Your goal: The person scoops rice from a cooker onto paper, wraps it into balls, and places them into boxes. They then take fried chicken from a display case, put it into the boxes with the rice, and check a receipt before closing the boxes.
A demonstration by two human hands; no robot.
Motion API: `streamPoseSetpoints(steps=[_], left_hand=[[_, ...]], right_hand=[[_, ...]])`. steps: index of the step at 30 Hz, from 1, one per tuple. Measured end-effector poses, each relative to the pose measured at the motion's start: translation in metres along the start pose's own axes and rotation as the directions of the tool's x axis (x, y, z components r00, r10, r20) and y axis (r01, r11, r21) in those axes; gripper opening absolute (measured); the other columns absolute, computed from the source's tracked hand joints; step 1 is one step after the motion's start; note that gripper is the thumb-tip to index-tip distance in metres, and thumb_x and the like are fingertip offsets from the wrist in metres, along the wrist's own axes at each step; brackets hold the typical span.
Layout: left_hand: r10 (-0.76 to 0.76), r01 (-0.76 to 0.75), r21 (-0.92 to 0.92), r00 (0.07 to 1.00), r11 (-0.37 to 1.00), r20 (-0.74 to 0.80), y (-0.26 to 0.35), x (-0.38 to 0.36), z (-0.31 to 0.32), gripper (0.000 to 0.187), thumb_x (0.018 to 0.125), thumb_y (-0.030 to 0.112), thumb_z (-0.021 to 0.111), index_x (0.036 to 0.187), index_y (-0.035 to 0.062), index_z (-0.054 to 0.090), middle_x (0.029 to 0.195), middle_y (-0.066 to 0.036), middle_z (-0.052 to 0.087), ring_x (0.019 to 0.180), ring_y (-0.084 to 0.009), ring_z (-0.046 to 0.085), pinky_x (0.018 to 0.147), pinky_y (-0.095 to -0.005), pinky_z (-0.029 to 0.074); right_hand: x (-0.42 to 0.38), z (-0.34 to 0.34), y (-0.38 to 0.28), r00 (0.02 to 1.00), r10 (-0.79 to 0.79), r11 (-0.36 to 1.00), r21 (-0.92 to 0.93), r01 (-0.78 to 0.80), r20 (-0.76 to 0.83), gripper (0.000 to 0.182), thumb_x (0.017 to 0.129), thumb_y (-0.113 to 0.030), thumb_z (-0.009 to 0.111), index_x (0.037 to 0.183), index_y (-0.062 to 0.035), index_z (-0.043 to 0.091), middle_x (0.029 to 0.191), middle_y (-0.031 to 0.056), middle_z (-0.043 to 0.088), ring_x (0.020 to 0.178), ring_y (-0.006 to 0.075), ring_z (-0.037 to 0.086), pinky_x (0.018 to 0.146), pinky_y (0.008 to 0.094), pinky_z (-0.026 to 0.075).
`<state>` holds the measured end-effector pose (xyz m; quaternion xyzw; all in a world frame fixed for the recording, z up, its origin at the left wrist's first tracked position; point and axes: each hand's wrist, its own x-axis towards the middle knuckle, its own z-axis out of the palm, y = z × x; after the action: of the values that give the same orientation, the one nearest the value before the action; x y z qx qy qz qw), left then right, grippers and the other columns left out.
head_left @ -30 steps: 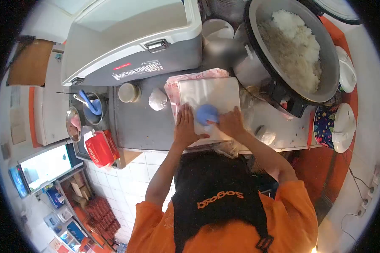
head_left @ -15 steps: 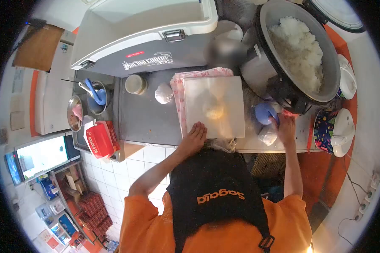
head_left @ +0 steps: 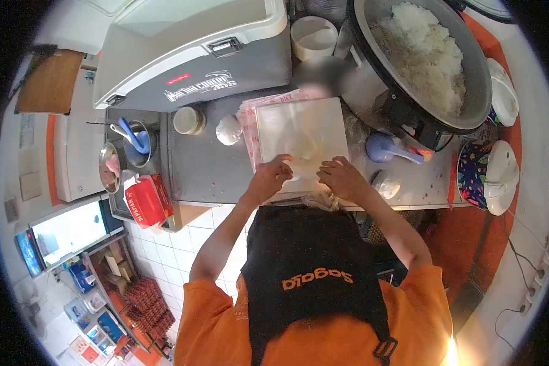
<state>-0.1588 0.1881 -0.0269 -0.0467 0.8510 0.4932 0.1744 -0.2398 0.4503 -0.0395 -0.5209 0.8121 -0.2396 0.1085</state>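
Note:
A stack of translucent sheets [head_left: 305, 119] lies on pink-printed paper [head_left: 248, 131] at the counter's middle. At the stack's lower left, my left hand [head_left: 271, 178] has its fingers curled and pinched on the sheets' edge area. Opposite it, my right hand [head_left: 343, 179] is likewise closed over the right part of the stack. What either hand pinches is too small to make out. A blue rice scoop [head_left: 389, 150] rests to the right, above a wrapped white bundle [head_left: 387, 183]. Another white bundle [head_left: 229, 130] sits left of the papers.
A grey and white cooler [head_left: 195, 73] stands at the back left. A large pot of rice [head_left: 433, 61] is at the back right. Around the sides are a jar [head_left: 189, 121], a metal bowl [head_left: 139, 146], a red box [head_left: 146, 200] and a patterned pot [head_left: 472, 174].
My right hand has let go of the blue scoop and moved left to the sheets. My left hand, flat before, has curled its fingers. The view has shifted slightly.

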Motion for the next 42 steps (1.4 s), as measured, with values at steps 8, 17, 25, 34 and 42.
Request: streamPoseSetpoints(steps=[8,17,25,34,42], left_hand=[[-0.087,0.065,-0.207,0.992,0.976,-0.096,0.008,0.011,-0.021,0.059,0.075,0.005,0.082,0.127,0.0084,0.054,0.095,-0.008,0.072,0.082,-0.0163,0.073,0.074,-0.0300,0.058],[-0.122,0.092,-0.342,0.990,0.935,-0.065,0.002,0.032,-0.033,0.046,0.077,0.004,0.082,0.119,0.0052,0.063,0.086,-0.006,0.071,0.083,-0.0120,0.068,0.077,-0.0277,0.055],[-0.098,0.090,-0.255,0.995,0.963,-0.020,-0.019,0.042,-0.027,0.025,0.082,0.021,0.081,0.103,0.0080,0.076,0.097,-0.007,0.075,0.093,-0.0184,0.070,0.088,-0.0341,0.054],[-0.097,0.103,0.102,0.994,0.990,-0.057,-0.013,0.052,-0.033,0.042,0.086,0.022,0.073,0.126,0.0164,0.062,0.103,-0.012,0.073,0.097,-0.0302,0.069,0.090,-0.0393,0.054],[0.598,-0.528,0.643,0.790,0.554,0.134,-0.007,0.032,0.023,0.056,0.078,0.008,0.060,0.133,-0.0014,0.053,0.149,-0.017,0.044,0.138,-0.0323,0.042,0.112,-0.0447,0.037]], right_hand=[[0.033,-0.014,0.008,0.987,0.110,0.980,0.152,-0.127,0.119,0.016,0.090,-0.020,0.057,0.088,-0.0053,0.063,0.071,0.0196,0.066,0.066,0.0417,0.066,0.068,0.0549,0.053],[0.050,-0.023,0.021,0.969,0.236,0.883,0.401,-0.243,0.067,0.018,0.083,-0.021,0.075,0.090,-0.0048,0.071,0.091,0.0101,0.064,0.080,0.0266,0.064,0.072,0.0387,0.051],[0.059,-0.036,0.023,0.901,0.401,0.739,0.522,-0.426,0.167,0.021,0.078,-0.023,0.080,0.084,-0.0061,0.069,0.089,0.0096,0.067,0.085,0.0237,0.068,0.077,0.0369,0.054],[0.062,0.000,0.066,0.858,0.511,0.675,0.592,-0.439,0.053,0.020,0.085,-0.019,0.076,0.094,-0.0029,0.068,0.091,0.0106,0.072,0.090,0.0208,0.070,0.083,0.0356,0.055],[0.062,0.005,0.058,0.689,0.706,0.677,0.446,-0.586,-0.166,0.040,0.079,-0.036,0.080,0.104,-0.0071,0.068,0.096,0.0105,0.073,0.088,0.0287,0.070,0.080,0.0408,0.055]])
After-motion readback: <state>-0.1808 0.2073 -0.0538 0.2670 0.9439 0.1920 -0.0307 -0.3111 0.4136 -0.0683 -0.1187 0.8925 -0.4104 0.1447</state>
